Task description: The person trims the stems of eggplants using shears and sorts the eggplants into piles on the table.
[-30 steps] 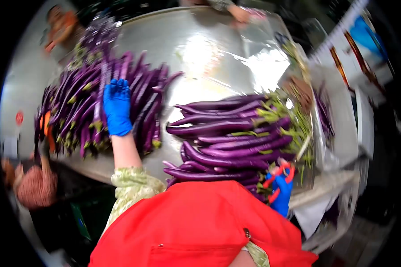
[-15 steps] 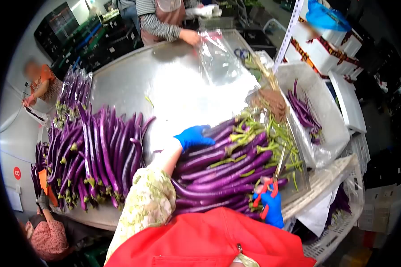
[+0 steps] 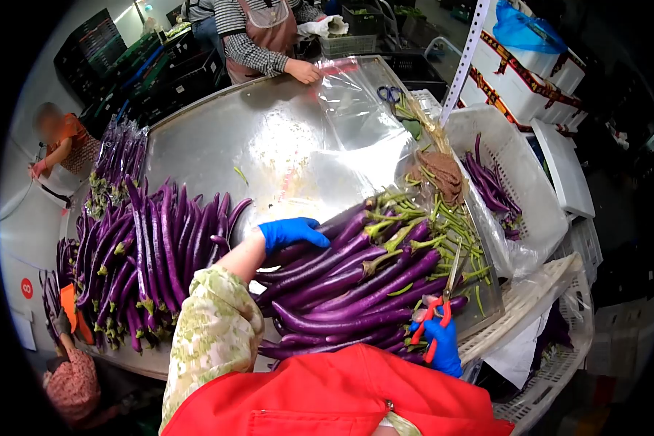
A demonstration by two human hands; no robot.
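Note:
Long purple eggplants point(image 3: 341, 316) lie in a heap on the metal table in front of me, their green stems pointing right. My left hand point(image 3: 294, 234), in a blue glove, rests over the left ends at the top of this heap, fingers stretched out. In my right hand point(image 3: 442, 341), also blue-gloved, is a pair of scissors with red handles point(image 3: 432, 327). Their blades stand apart, pointing up beside the stems at the heap's right side. Cut green stem pieces point(image 3: 450, 218) are scattered there.
Left of the heap lies a second pile of eggplants point(image 3: 160, 247), with bagged ones point(image 3: 120, 149) behind it. Across the metal table point(image 3: 196, 138), a person's hand point(image 3: 303, 71) touches a clear plastic bag point(image 3: 356, 102). White crates point(image 3: 541, 203) holding eggplants line the right side.
My left hand has moved left, and eggplants at the top of the near heap have shifted left with it. My right hand stays nearly in place with the scissors.

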